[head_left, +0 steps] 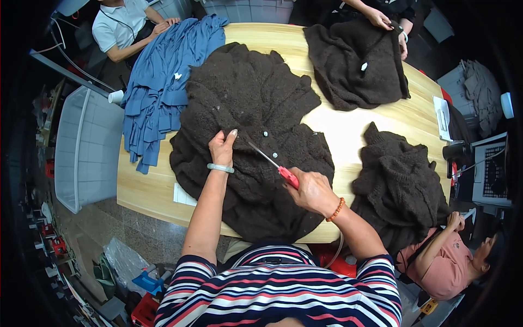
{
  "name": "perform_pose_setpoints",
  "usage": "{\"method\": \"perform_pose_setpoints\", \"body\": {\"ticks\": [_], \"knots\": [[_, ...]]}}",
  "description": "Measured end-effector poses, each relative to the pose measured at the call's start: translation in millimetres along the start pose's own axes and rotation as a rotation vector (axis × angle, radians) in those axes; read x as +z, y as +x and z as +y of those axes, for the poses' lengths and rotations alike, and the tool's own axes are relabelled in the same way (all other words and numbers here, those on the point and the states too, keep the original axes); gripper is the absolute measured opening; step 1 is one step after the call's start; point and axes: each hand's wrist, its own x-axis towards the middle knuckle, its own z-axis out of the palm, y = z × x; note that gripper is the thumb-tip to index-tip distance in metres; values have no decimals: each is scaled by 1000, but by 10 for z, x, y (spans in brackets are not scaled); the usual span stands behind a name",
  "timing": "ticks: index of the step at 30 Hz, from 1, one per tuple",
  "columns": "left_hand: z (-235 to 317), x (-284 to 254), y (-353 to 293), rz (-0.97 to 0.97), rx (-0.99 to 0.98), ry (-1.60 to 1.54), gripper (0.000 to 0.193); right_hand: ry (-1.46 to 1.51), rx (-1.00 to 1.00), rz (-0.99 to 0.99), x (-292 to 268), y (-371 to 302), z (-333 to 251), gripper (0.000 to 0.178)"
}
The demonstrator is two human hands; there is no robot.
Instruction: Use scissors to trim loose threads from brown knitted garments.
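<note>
A dark brown knit garment (256, 98) lies bunched across the table in front of me. My left hand (222, 148), a pale bangle on its wrist, is closed on a fold of this knit, thumb uppermost; its other fingers are partly hidden. In my right hand (313, 192), fingers wrapped around the handle, is a pair of red-handled scissors (287, 175). Their thin metal blades look closed and point up and left toward my left hand, over the knit. Two shiny round buttons (275, 155) sit on the garment just right of the blades.
Blue garments (163, 82) are piled at the left, near a person in white (117, 30). Another person's hands (381, 22) touch a brown knit piece (354, 65) at the far right. More brown knit (400, 180) lies right, near a seated person (444, 261). A grey bin (81, 158) stands left.
</note>
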Motion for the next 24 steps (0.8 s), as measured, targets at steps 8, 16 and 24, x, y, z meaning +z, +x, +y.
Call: {"method": "perform_pose_setpoints", "body": {"ticks": [8, 16, 24], "knots": [[-39, -71, -20, -25, -37, -54, 3, -70, -146, 73, 5, 942, -351, 22], [-88, -191, -28, 26, -51, -6, 8, -190, -108, -149, -85, 270, -122, 26], [264, -14, -55, 56, 26, 116, 20, 3, -69, -58, 25, 287, -229, 24]]}}
